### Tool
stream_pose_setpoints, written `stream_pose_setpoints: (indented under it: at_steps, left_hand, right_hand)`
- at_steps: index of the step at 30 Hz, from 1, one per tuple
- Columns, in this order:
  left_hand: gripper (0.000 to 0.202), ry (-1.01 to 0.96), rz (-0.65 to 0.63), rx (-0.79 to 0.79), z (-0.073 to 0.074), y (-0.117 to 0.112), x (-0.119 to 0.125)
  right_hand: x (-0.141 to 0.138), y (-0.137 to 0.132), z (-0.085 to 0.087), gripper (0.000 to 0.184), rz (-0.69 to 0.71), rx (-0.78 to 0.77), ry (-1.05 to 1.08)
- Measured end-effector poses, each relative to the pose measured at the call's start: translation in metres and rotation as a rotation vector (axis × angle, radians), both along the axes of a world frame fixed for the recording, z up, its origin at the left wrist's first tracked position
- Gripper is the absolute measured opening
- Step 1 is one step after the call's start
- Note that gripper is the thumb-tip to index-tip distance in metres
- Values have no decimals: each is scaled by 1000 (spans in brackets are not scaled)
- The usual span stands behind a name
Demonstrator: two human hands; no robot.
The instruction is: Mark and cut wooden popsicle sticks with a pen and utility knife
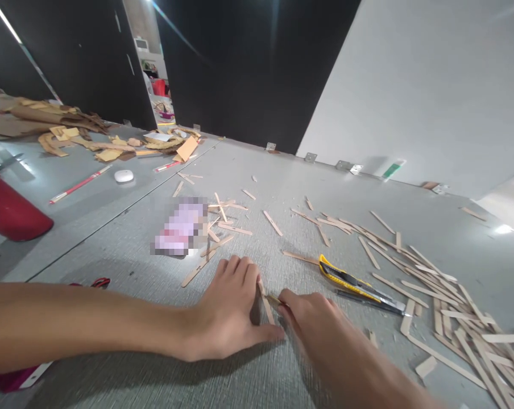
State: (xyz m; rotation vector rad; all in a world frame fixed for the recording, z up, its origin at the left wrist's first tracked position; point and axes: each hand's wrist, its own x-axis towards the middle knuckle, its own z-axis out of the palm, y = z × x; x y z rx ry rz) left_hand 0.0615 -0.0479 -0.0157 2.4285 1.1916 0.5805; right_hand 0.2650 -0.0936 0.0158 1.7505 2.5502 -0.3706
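Observation:
My left hand [231, 309] presses a wooden craft stick [266, 304] against the grey tabletop, fingertips at its far end and thumb near its close end. Closed in my right hand [320, 324] is a small thin tool with a narrow tip [274, 299]; the fingers hide most of it. That tip meets the stick's right side, about midway along. Just right of my right hand lies a yellow and black utility knife [355, 281], its blade end pointing right. Several loose, notched sticks [199, 267] lie ahead of my left hand.
A large heap of craft sticks [465, 324] spreads on the right. Left stand a red cylindrical object [13, 207], a white earbud case [124, 176] and a pixelated item [180, 227]. Torn cardboard [61, 116] lies farther back. Upright black panels [248, 68] and small metal hinges [310, 157] border the far side.

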Motion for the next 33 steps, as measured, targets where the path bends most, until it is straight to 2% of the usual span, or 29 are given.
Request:
stream_pose_setpoints:
  at_steps: [4,7,9,15,19,27,33]
  left_hand:
    - [58,-20,-69,-50,2,5,1]
    - [52,-20,-108,-52,3,8,-2]
    - [49,-45,-115,-49,2,9,-3]
    - [39,-130,-180,-46,-3,13,-7]
    - [50,-153,-251,-73,-5,19,-9]
    - [52,-83,-359,-66,2,22,-13]
    - [52,-61,-374,-11,-3,23,-12]
  right_hand:
    - [-5,-16,-10,26,-102,-40,47]
    - [-3,-26,-15,23,-77,59,59]
    - [0,-28,-14,20,-67,67,81]
    - [2,-18,10,20,-87,11,184]
    - [3,-11,25,21,-71,-33,215]
    - [2,-3,30,24,-143,-166,163]
    - [-2,-2,34,25,-185,-221,127]
